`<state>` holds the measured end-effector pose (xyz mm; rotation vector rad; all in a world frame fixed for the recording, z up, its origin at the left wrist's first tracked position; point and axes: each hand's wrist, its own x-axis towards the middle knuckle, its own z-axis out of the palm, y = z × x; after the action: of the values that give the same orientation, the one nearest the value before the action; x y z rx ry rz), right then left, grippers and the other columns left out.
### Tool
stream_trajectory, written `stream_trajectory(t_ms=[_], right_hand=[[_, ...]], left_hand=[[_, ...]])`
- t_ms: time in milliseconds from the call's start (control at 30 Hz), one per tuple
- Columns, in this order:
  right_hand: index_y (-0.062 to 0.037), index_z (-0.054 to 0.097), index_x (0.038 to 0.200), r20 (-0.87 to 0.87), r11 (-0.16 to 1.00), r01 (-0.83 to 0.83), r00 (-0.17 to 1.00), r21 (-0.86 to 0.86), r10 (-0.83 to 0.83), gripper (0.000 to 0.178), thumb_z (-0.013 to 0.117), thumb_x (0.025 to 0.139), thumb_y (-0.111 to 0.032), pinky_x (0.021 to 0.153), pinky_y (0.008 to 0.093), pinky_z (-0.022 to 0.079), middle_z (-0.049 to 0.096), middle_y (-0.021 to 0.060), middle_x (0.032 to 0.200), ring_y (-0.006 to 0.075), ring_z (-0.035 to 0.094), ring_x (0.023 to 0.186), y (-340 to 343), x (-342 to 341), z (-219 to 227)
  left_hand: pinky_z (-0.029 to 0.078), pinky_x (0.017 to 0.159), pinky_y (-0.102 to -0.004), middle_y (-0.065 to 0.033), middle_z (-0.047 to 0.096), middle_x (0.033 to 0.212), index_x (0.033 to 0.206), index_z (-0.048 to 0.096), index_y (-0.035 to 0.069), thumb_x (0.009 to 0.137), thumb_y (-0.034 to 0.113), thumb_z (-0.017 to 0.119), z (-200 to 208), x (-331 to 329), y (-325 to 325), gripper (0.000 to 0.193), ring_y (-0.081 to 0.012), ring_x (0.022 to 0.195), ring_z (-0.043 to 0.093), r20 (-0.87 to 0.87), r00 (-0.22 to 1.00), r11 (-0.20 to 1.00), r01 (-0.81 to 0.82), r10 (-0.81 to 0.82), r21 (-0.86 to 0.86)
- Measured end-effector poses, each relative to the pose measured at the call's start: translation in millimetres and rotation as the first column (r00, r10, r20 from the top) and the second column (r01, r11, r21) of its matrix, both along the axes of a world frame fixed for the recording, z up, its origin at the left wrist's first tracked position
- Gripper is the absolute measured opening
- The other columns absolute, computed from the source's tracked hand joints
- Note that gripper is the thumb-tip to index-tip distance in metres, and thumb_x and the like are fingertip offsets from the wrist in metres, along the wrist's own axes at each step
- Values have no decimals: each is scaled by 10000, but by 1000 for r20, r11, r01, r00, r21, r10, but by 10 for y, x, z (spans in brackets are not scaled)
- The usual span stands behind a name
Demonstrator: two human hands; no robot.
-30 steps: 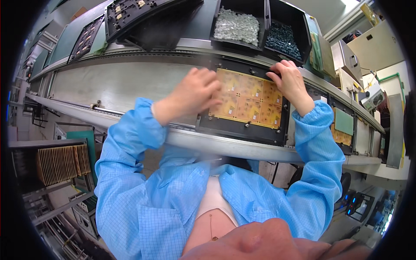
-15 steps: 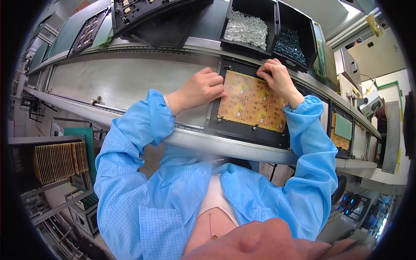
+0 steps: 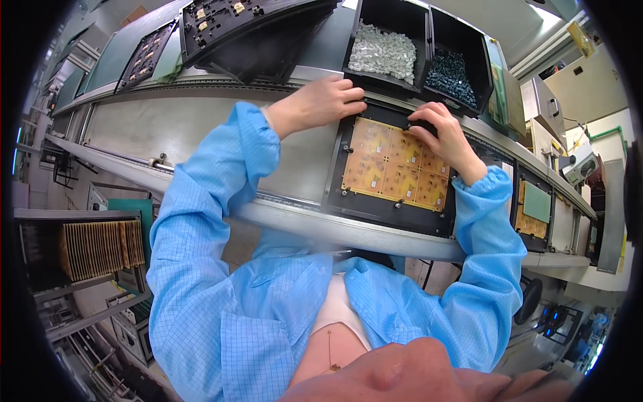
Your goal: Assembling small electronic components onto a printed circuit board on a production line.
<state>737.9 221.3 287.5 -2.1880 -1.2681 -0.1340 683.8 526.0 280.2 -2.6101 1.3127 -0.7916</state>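
A yellow circuit board panel [image 3: 395, 164] lies in a black carrier frame [image 3: 388, 208] on the conveyor line. My left hand [image 3: 315, 104] rests with curled fingers on the carrier's far left corner, just below the bin of white parts [image 3: 384, 52]. My right hand [image 3: 445, 137] presses on the board's far right part, fingers bent down onto it. Whether either hand pinches a small part is hidden by the fingers.
A bin of dark blue parts [image 3: 451, 74] stands right of the white one. Black trays with components [image 3: 228, 20] slope at the back left. Another carrier with a board [image 3: 536, 211] sits to the right. A rack of stacked boards [image 3: 100, 248] stands lower left.
Both hands moved toward the far edge of the carrier; the left hand shifted right from beside the board to the carrier's far corner. The view tilted, bringing the bins closer.
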Motion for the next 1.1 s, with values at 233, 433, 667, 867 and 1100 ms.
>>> stream_trajectory(t_ms=[233,433,667,867,1100], right_hand=[[-4,669,944,-63,976,207,977,62,-203,101,685,857,-52,876,359,477,639,118,1004,289,596,998,-779,-317,-203],[0,685,1011,-183,868,476,874,139,-450,140,657,921,-104,702,265,510,664,86,982,159,642,761,-1063,-492,-385],[49,656,1139,-430,703,709,651,52,-625,355,674,943,-247,773,271,529,728,129,964,150,676,874,-1012,-624,-590],[52,644,1155,-510,779,623,692,65,-511,380,703,918,-239,759,294,543,731,155,950,166,689,865,-588,-637,-589],[66,615,1171,-547,835,542,729,92,-413,376,696,920,-202,666,278,542,730,149,882,143,683,784,-189,-710,-584]], left_hand=[[466,747,-276,11,526,840,758,596,133,775,154,612,90,291,-213,32,-157,837,558,-69,962,866,268,-265,421],[471,790,-265,34,579,845,765,648,148,828,164,599,194,264,-244,81,-137,857,596,-87,971,875,240,-224,421],[474,809,-335,3,617,836,791,655,128,834,183,630,262,563,-399,74,-191,905,611,67,996,998,-66,66,4],[484,836,-392,-59,647,871,862,642,76,804,197,621,281,902,-534,136,-251,958,607,-70,963,959,-265,259,-97],[450,992,-534,-220,501,1291,1397,407,85,960,286,465,407,1432,-796,485,-397,1260,468,-661,454,672,-733,597,104]])
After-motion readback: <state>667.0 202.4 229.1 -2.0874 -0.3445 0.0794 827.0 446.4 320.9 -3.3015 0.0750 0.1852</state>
